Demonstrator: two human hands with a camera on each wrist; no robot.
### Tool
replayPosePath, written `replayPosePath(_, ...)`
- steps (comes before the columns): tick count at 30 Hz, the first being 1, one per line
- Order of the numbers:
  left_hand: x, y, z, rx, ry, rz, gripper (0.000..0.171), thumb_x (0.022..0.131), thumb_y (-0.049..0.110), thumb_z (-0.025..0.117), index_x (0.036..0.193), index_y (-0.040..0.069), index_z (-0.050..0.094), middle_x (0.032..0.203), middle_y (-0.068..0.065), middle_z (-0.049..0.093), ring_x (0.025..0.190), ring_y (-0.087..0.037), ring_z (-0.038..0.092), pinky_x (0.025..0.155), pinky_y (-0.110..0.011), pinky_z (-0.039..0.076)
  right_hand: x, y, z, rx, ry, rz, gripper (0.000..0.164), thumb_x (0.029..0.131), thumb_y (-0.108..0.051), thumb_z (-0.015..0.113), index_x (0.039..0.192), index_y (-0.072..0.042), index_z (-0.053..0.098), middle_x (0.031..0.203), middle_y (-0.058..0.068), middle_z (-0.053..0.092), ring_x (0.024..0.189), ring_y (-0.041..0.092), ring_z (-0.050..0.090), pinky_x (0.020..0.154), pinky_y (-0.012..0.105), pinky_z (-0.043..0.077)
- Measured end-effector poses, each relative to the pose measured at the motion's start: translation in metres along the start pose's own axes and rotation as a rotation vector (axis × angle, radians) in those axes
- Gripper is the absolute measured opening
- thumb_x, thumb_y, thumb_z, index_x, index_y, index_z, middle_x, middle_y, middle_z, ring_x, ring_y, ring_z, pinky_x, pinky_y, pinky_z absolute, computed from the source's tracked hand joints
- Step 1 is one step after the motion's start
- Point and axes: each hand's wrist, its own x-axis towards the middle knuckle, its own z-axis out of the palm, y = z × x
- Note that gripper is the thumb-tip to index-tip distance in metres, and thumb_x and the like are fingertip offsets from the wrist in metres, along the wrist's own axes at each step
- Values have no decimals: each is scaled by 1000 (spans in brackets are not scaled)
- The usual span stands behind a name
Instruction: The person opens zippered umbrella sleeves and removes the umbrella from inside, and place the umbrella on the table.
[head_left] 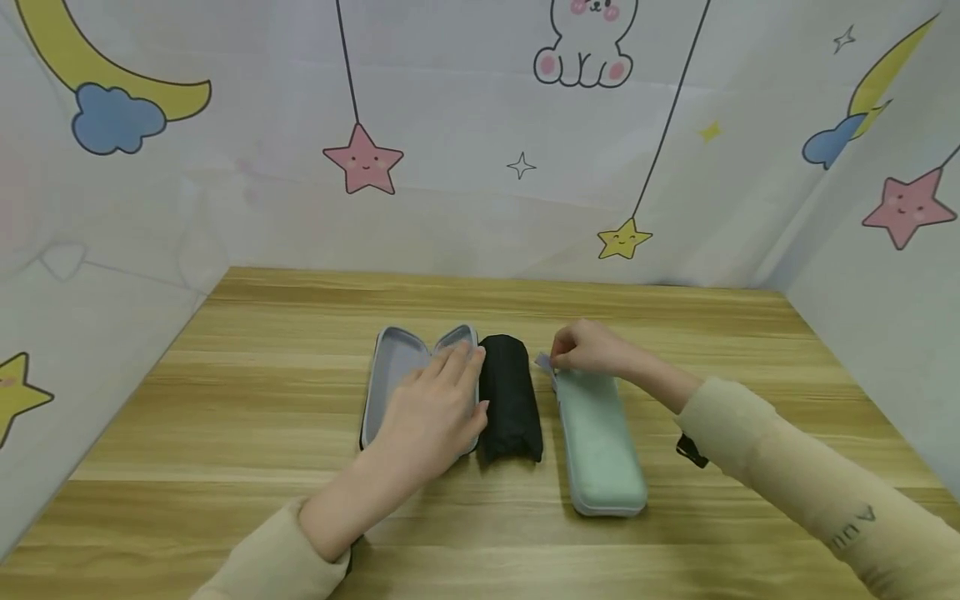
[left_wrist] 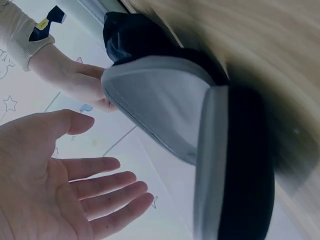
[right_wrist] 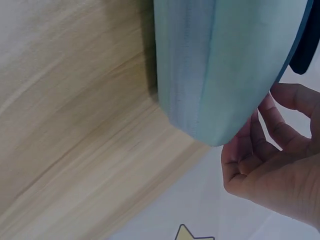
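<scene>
"How did the mint-green case (head_left: 603, 450) look?"

"Long, round-cornered, apparently closed, with a greyish band along its side. It lay lengthwise, apart from and to the right of the black-shelled case (head_left: 396, 375)."

"And that one?"

"It lay spread open, its two grey-lined halves side by side."

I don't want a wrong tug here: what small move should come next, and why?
Probably have the right hand ease the lavender tab gently along the edge of the mint-green case: it appears to pinch that tab, and this case looks shut, while the grey-lined case lies open.
</scene>
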Motion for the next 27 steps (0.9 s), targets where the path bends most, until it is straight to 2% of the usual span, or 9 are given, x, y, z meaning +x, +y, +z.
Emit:
replayPosePath(13,4,21,1,7,-60,71,56,90,39,62,137,8,54,136,-9,58,122,-23,59,86,-40,55,0,13,4,11,34,4,19,91,-17,59,86,-3,72,77,5,66,67,13,48,59,24,38)
replayPosePath(20,5,31,3,-3,-51,135,54,90,39,62,134,8,57,133,-7,61,120,-22,60,89,-35,55,2,17,9,0,23,34,26,92,-20,56,85,-3,73,75,3,65,64,12,48,57,22,38)
replayPosePath(27,8,43,7,-21,-57,199,50,88,39,64,128,9,61,128,-6,64,117,-19,61,87,-30,54,3,15,11,47,-17,101,29,92,-22,52,74,-5,69,61,-4,49,57,9,41,53,21,35)
